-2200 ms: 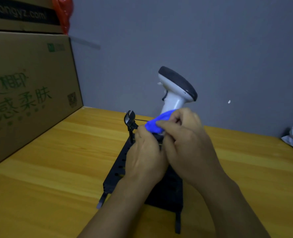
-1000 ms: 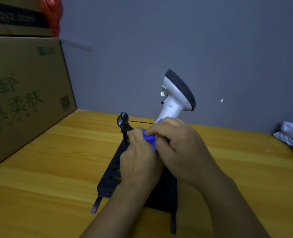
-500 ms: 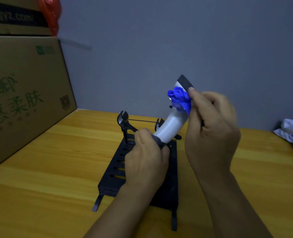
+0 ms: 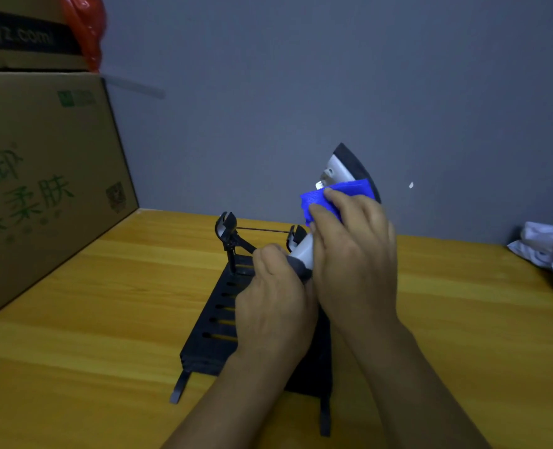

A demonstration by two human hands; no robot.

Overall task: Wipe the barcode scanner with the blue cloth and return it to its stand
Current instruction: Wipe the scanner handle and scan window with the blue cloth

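Note:
The white barcode scanner (image 4: 341, 165) with a dark head tilts up and to the right above the black stand (image 4: 218, 322). My left hand (image 4: 273, 303) grips the bottom of its handle. My right hand (image 4: 354, 254) presses the blue cloth (image 4: 320, 199) against the scanner just below its head, covering the middle of the handle. The stand's two forked arms (image 4: 226, 226) with a thin bar between them rise behind my left hand.
A large cardboard box (image 4: 41, 183) lines the left edge of the yellow wooden table (image 4: 106, 303), with another box and a red bag (image 4: 85, 27) on top. Crumpled white paper (image 4: 550, 254) lies at the far right. A grey wall stands behind.
My right hand slid the blue cloth from the handle's base up to the scanner's head, then a little back down. The scanner has tilted further right. My left hand kept its hold.

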